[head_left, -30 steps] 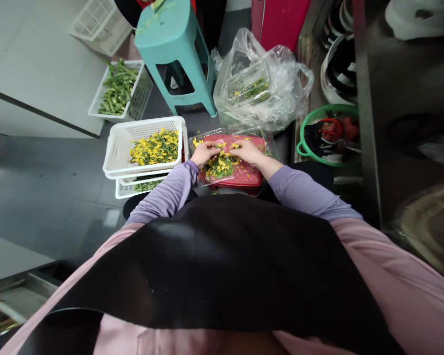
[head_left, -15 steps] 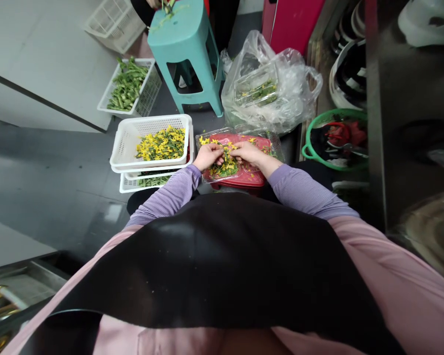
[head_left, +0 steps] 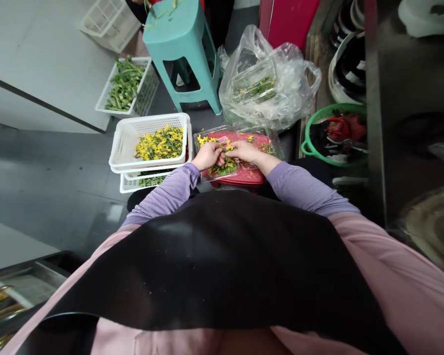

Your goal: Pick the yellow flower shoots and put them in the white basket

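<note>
My left hand [head_left: 207,156] and my right hand [head_left: 245,152] are close together over an opened clear plastic box [head_left: 215,176]. Both are closed in a pinch at small yellow flowers [head_left: 228,147] with green stems; the fingertips partly hide what they grip. More flowers and green bits [head_left: 224,168] lie in the box beneath my fingers. The box rests on a red stool top [head_left: 252,175], where loose flowers are scattered under my right hand. Left of my left hand, a white basket [head_left: 124,143] holds a heap of yellow flowers with green stems [head_left: 161,143].
Another white basket [head_left: 125,186] with greens sits below the flower basket. Further off are a basket of green stalks [head_left: 125,85], a turquoise stool [head_left: 177,37] and a plastic bag [head_left: 292,103] with a clear box on it. A green basin [head_left: 308,148] stands right.
My hands have drawn slightly nearer each other over the box, still pinching. The view has shifted a little. At the turquoise stool, another person's hand has moved mostly out of sight.
</note>
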{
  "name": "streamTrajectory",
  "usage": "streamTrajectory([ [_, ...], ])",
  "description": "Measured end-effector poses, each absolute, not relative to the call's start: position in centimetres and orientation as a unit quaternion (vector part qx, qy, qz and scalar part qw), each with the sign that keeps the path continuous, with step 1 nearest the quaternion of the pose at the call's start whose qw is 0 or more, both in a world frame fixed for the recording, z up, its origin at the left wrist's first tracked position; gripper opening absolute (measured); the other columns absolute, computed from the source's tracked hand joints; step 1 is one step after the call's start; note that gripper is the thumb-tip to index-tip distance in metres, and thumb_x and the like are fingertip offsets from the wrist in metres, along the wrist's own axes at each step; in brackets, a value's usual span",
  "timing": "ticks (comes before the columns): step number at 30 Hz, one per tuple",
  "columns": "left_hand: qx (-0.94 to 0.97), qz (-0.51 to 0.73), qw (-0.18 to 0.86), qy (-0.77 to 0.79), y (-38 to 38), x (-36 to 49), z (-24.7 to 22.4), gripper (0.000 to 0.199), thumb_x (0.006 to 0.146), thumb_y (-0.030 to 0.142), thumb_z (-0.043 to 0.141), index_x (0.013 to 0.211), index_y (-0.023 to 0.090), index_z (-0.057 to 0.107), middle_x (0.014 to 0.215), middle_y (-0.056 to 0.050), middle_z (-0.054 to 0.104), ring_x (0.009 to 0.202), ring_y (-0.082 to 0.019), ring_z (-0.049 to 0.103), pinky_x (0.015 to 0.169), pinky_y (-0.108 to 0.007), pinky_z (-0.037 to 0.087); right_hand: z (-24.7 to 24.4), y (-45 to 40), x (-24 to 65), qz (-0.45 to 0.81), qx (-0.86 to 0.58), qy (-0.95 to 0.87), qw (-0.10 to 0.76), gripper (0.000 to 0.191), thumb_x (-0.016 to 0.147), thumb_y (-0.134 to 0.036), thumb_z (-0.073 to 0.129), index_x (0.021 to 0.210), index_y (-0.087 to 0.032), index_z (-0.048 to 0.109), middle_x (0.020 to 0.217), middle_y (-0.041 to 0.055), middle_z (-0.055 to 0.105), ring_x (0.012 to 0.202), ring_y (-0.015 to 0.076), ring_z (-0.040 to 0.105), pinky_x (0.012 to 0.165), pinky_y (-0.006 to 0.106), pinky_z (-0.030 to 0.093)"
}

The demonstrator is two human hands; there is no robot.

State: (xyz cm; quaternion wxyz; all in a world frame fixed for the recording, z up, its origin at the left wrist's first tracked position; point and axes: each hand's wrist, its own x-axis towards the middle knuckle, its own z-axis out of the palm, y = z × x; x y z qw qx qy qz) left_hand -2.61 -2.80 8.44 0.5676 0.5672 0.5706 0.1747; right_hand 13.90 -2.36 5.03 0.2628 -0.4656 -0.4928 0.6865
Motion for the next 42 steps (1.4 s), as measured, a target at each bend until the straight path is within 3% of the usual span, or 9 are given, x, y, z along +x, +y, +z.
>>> streamTrajectory([
  [10,0.441,0.27,0.613,0.598,-2.5,-3.6,7.9,0.004,0.084,0.003,0.057,0.083,0.007,0.059,0.064,-0.002,0.061,0.052,-0.008,0.058,0.056,-0.02,0.051,5.7,-2.5,14.4,0.752,-0.427,-0.414,0.282,0.013,0.083,0.0,0.06,0.079,-0.013,0.058,0.051,-0.0051,0.048,0.04,0.0051,0.036,0.041,0.017,0.028],
  [13,0.441,0.271,0.603,0.607,-2.9,-3.8,7.7,0.016,0.076,-0.003,0.063,0.089,0.006,0.063,0.072,-0.001,0.065,0.059,-0.006,0.059,0.06,-0.017,0.05,5.4,-2.4,14.6,0.764,-0.428,-0.375,0.302,0.013,0.084,0.0,0.059,0.083,-0.013,0.057,0.056,-0.0042,0.052,0.041,0.004,0.036,0.041,0.016,0.028],
  [18,0.439,0.226,0.641,0.588,-4.2,-2.9,7.7,0.006,0.088,0.012,0.064,0.085,0.007,0.061,0.061,-0.001,0.061,0.054,-0.009,0.061,0.054,-0.018,0.05,4.9,-2.5,14.2,0.75,-0.446,-0.376,0.311,0.012,0.084,-0.001,0.062,0.08,-0.011,0.059,0.057,-0.0032,0.054,0.042,0.0038,0.037,0.041,0.016,0.03],
  [21,0.429,0.232,0.629,0.606,-4.3,-2.2,7.6,0.014,0.089,0.008,0.063,0.076,0.008,0.058,0.059,-0.001,0.06,0.047,-0.007,0.057,0.052,-0.018,0.049,4.9,-2.5,14.0,0.753,-0.45,-0.351,0.326,0.014,0.086,-0.001,0.06,0.076,-0.01,0.058,0.056,-0.0018,0.055,0.042,0.0038,0.037,0.041,0.016,0.03],
  [25,0.353,0.268,0.673,0.592,-4.2,-2.2,7.7,0.011,0.091,0.011,0.062,0.08,0.007,0.059,0.071,-0.005,0.067,0.051,-0.007,0.059,0.053,-0.019,0.051,5.6,-2.5,14.2,0.766,-0.459,-0.289,0.346,0.015,0.09,-0.001,0.057,0.078,-0.011,0.057,0.057,-0.0022,0.055,0.042,0.0032,0.037,0.042,0.015,0.031],
  [29,0.302,0.281,0.708,0.573,-4.6,-2.2,7.8,0.011,0.093,0.008,0.056,0.083,0.006,0.06,0.069,-0.004,0.065,0.052,-0.006,0.059,0.055,-0.018,0.052,6.0,-2.5,14.3,0.776,-0.456,-0.25,0.356,0.015,0.093,-0.001,0.053,0.082,-0.011,0.056,0.063,-0.0011,0.059,0.044,0.0026,0.041,0.043,0.014,0.034],
  [35,0.322,0.33,0.692,0.555,-5.0,-2.0,7.6,0.014,0.091,0.007,0.053,0.079,0.008,0.059,0.062,0.0,0.059,0.044,-0.006,0.051,0.043,-0.017,0.042,5.9,-2.8,14.0,0.787,-0.454,-0.226,0.352,0.017,0.095,-0.003,0.051,0.081,-0.012,0.053,0.066,-0.0002,0.06,0.044,0.0027,0.036,0.043,0.015,0.032],
  [39,0.356,0.315,0.702,0.531,-4.8,-2.2,7.2,0.011,0.087,0.01,0.054,0.078,0.009,0.06,0.063,-0.001,0.06,0.043,-0.006,0.048,0.041,-0.018,0.038,6.0,-2.8,14.0,0.825,-0.424,-0.2,0.315,0.017,0.095,-0.005,0.048,0.08,-0.011,0.053,0.067,0.0034,0.06,0.049,0.0064,0.044,0.046,0.017,0.038],
  [42,0.395,0.278,0.635,0.603,-4.5,-2.6,6.3,0.015,0.09,0.018,0.053,0.079,0.011,0.061,0.065,-0.002,0.062,0.049,-0.009,0.053,0.047,-0.02,0.041,6.1,-2.6,14.2,0.816,-0.447,-0.166,0.326,0.019,0.094,-0.009,0.042,0.079,-0.013,0.052,0.066,0.0048,0.059,0.055,0.0109,0.052,0.053,0.022,0.047],
])
